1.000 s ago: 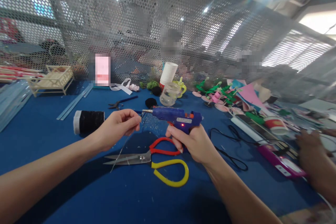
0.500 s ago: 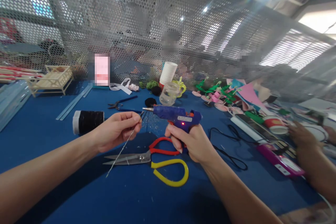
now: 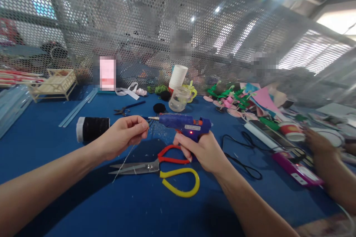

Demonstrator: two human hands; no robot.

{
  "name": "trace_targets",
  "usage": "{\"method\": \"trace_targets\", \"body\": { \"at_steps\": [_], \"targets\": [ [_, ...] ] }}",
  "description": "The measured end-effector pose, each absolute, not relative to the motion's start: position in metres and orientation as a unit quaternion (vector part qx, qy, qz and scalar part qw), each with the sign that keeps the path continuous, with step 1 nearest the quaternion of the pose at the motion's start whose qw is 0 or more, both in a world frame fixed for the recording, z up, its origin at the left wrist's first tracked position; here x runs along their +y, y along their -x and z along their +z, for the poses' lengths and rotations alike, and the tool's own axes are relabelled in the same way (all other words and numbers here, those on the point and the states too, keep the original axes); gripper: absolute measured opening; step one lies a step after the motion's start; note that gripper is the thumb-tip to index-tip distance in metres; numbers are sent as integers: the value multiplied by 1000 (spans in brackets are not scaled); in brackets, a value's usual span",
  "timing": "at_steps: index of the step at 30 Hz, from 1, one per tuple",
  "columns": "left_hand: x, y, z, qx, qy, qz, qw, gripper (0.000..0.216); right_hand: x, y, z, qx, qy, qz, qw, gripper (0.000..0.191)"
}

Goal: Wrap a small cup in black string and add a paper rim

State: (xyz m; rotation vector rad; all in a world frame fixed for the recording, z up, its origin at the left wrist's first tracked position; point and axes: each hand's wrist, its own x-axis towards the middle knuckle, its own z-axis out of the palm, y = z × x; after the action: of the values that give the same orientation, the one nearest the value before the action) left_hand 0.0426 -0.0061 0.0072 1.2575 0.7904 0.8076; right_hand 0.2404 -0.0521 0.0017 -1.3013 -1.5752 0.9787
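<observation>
My right hand [image 3: 204, 152] grips a blue glue gun [image 3: 183, 123] with a red light lit on its side; its metal nozzle points left. My left hand [image 3: 124, 136] is closed in a pinch on a thin silvery wire [image 3: 122, 164] that hangs down from the fingers toward the table. The wire's top end sits just left of the nozzle tip. Below both hands lie scissors [image 3: 164, 168] with one red and one yellow handle, blades pointing left.
On the blue table are a black spool [image 3: 93, 128], small snips [image 3: 128, 108], a clear jar [image 3: 179, 99], a white cup stack [image 3: 178, 77], felt scraps [image 3: 244, 100], a black cord [image 3: 244, 159] and a pink box [image 3: 297, 172]. Another person's hand [image 3: 319, 144] works at right. A mesh screen stands behind.
The glue gun has shifted slightly left, bringing the nozzle closer to my left fingers. The wire swung in my left hand. The other person's hand moved at right.
</observation>
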Motion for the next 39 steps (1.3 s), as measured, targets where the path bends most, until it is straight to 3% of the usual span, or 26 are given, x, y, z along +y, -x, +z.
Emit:
{"method": "trace_targets", "body": {
  "at_steps": [11,22,31,39],
  "targets": [
    [-7,-44,7,374,-579,373,621,21,-53,-241,3,-640,532,363,420,22],
    [-6,-42,6,336,-533,343,697,23,-54,-239,4,-640,536,366,411,23],
    [-8,-43,9,429,-654,375,497,20,-55,-239,4,-635,554,355,406,22],
    [-8,-43,8,442,-697,371,426,18,-56,-239,3,-640,556,336,410,22]
  ]
}}
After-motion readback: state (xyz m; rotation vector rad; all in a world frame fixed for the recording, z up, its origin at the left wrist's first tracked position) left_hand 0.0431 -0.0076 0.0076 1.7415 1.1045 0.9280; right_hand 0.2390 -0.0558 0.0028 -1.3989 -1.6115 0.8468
